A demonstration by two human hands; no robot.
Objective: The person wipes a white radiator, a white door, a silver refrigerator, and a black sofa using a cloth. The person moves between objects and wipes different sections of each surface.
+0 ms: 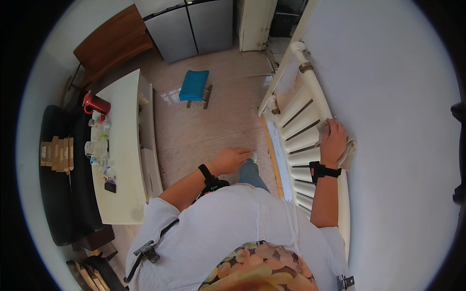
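My right hand (335, 141) is closed over a beige cloth (348, 154) on the top rail of a cream radiator (297, 123). Part of the cloth hangs out on either side of the fingers, against the rail and close to the wall. My left hand (234, 160) holds nothing; its fingers are stretched out over my blue-trousered knee (252, 174). Each wrist carries a black strap.
A white table (120, 145) on the left bears a red jug (99, 103), several glasses and a phone. A blue-topped stool (194, 86) stands on the floor ahead. Behind are a wooden bench (114, 43) and a grey fridge (194, 29). The wall (393, 145) borders the radiator.
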